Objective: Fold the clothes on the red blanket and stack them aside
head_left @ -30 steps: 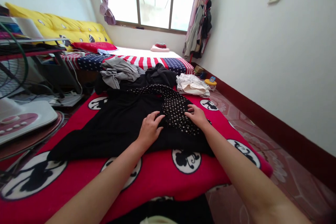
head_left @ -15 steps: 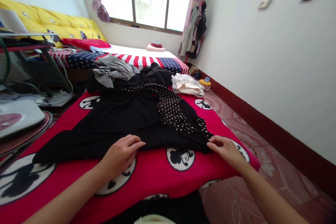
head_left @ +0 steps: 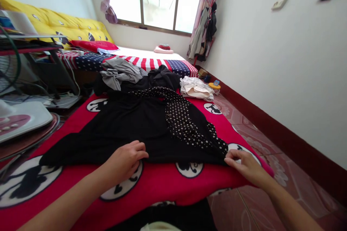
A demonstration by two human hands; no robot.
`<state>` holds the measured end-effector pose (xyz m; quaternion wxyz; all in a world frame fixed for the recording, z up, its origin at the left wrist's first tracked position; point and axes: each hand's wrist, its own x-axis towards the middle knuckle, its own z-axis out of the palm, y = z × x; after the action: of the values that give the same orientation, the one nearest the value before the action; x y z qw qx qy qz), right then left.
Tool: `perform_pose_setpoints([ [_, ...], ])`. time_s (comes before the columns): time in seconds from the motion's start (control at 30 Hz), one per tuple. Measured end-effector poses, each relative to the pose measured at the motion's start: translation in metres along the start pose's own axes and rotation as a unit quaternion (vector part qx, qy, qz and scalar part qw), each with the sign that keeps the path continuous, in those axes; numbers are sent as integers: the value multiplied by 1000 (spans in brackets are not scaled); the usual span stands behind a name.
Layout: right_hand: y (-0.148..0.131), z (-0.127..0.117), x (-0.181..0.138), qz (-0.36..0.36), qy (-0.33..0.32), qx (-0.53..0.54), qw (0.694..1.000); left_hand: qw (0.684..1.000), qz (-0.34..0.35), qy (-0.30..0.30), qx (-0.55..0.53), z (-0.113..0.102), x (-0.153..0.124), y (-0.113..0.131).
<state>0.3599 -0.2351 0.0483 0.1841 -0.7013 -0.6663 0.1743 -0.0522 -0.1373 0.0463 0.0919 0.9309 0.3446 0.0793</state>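
A black garment with a white-dotted strip (head_left: 130,126) lies spread over a red blanket (head_left: 159,184) printed with round white-and-black motifs. My left hand (head_left: 128,159) is closed on the garment's near edge, left of its middle, fingers curled over the cloth. At the near right corner, my right hand (head_left: 245,166) pinches the same edge between thumb and fingertips, just below the dotted part. The near edge runs fairly straight between both hands. What kind of garment it is cannot be told.
Behind it lie a grey crumpled cloth (head_left: 123,72), dark clothes (head_left: 164,77) and a folded white garment (head_left: 196,88). A desk with cables (head_left: 29,39) and a white-and-pink appliance (head_left: 24,119) stand left. A wall (head_left: 284,61) rises right; a bed (head_left: 146,52) is under the window.
My right hand has drawn the garment's near right corner outward to the right and toward me. The near edge looks straighter, and the left hand has closed more on the cloth.
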Motion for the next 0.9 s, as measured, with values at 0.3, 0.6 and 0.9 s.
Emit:
perform_pose_setpoints([
  [0.3, -16, -12, 5, 27, 35, -60, 997, 999, -3, 0, -41, -19, 8, 17],
  [0.6, -79, 55, 34, -227, 105, -60, 966, 994, 44, 100, -25, 32, 63, 38],
  [0.9, -112, 36, 99, -193, 160, 18, 968, 995, 20, 99, -11, 51, 53, 36],
])
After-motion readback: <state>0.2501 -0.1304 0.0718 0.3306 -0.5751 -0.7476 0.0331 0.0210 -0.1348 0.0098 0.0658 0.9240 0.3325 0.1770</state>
